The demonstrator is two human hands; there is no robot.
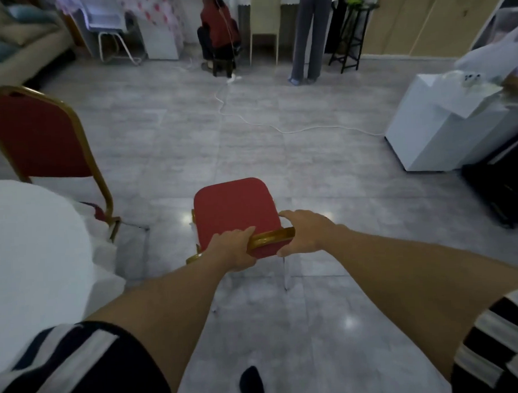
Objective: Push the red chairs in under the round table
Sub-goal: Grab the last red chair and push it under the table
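A red chair with a gold frame stands on the floor right in front of me, seen from above. My left hand grips the top of its backrest at the left. My right hand holds the backrest's top at the right, fingers wrapped over the gold rail. The round table, covered in a white cloth, fills the left edge. A second red chair stands at the table's far side, its seat tucked under the cloth and its back towards the open floor.
A white cable snakes across the grey tiled floor ahead. White boxes stand at the right with a dark object beside them. One person sits and another stands at the far wall, near a beige chair and a black stand.
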